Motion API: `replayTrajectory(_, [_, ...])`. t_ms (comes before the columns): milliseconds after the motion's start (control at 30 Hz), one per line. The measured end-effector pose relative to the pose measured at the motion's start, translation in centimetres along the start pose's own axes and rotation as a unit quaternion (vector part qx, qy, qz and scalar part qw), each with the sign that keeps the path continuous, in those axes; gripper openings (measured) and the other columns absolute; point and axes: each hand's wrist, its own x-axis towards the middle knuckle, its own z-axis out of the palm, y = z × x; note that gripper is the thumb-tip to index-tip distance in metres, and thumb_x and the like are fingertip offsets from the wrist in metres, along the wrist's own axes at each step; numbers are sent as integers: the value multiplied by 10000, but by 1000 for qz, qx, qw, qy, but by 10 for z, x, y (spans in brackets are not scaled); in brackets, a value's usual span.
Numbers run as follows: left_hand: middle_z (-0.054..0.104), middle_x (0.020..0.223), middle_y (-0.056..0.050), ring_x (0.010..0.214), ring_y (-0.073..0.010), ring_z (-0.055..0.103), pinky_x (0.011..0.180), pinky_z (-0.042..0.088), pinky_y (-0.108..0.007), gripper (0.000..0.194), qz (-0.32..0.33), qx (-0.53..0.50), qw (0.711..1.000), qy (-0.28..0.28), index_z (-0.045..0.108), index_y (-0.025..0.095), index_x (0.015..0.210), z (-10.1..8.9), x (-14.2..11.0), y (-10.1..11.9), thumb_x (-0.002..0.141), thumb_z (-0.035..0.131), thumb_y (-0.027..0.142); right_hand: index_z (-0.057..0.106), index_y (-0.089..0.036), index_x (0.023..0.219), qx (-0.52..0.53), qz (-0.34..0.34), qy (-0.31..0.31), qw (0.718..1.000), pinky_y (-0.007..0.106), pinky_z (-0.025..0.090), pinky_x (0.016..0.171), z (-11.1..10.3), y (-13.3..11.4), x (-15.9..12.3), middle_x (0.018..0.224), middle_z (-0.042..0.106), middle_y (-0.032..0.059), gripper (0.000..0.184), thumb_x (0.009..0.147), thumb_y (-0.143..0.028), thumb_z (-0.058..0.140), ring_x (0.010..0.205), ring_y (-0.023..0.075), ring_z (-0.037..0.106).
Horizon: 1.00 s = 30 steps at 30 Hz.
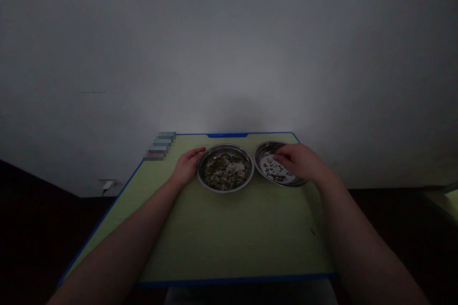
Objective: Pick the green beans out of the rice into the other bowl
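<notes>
A round metal bowl (226, 191) stands on the table, holding a mix of pale grains and small green beans (225, 171). At its left side my left hand (188, 166) holds the rim, fingers along the outer wall. Close by on the right is a second metal bowl (256, 167) with several dark, bean-like bits (274, 170) scattered over its pale bottom. Over that bowl hovers my right hand (298, 159), its thumb and fingertips pinched together. Whatever sits between those fingertips is too small to make out.
The yellow-green table (229, 238) has a blue edge and meets a plain wall (229, 57). A blurred, pixelated patch (161, 145) covers its back left corner. A small dark strip (312, 231) lies at the front right. A white plug (108, 185) shows low on the wall.
</notes>
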Motion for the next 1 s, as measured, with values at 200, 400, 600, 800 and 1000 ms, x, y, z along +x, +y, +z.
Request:
replayTrajectory(200, [704, 918, -98, 841, -237, 636, 799, 475, -359, 582, 0, -12, 1000, -2, 640, 124, 1054, 1, -1, 1, 612, 657, 502, 679, -187, 872, 13, -23, 12, 1000, 258, 320, 587, 4, -25, 4, 724, 629, 44, 274, 818, -382, 494, 653, 143, 519])
replayTrajectory(400, [703, 917, -102, 825, -229, 641, 793, 474, -350, 596, -5, -42, 999, -6, 634, 118, 1062, 1, 2, -4, 596, 680, 486, 703, -201, 877, 20, -113, -35, 993, 279, 364, 702, 16, -67, 20, 815, 649, 61, 227, 790, -331, 539, 778, 171, 555])
replayTrajectory(600, [704, 924, -94, 856, -240, 635, 807, 475, -364, 578, 4, -29, 1000, -2, 642, 124, 1054, 1, 1, -4, 611, 665, 494, 716, -232, 912, -29, -146, -111, 983, 294, 397, 759, 25, -91, 46, 890, 690, 70, 233, 728, -243, 574, 828, 206, 600])
replayTrajectory(800, [705, 917, -93, 856, -238, 635, 823, 467, -362, 549, 8, -41, 999, -6, 649, 114, 1029, 3, 0, 0, 603, 681, 459, 726, -210, 848, -72, -146, -137, 977, 311, 425, 749, 30, -102, 59, 836, 702, 89, 221, 685, -199, 576, 805, 227, 626])
replayTrajectory(1000, [703, 924, -94, 863, -242, 636, 834, 462, -374, 550, -2, -53, 999, -6, 646, 121, 1041, 3, 1, -2, 601, 686, 449, 724, -186, 856, -97, -157, -155, 971, 325, 434, 765, 36, -104, 68, 866, 699, 114, 228, 674, -219, 591, 835, 245, 629])
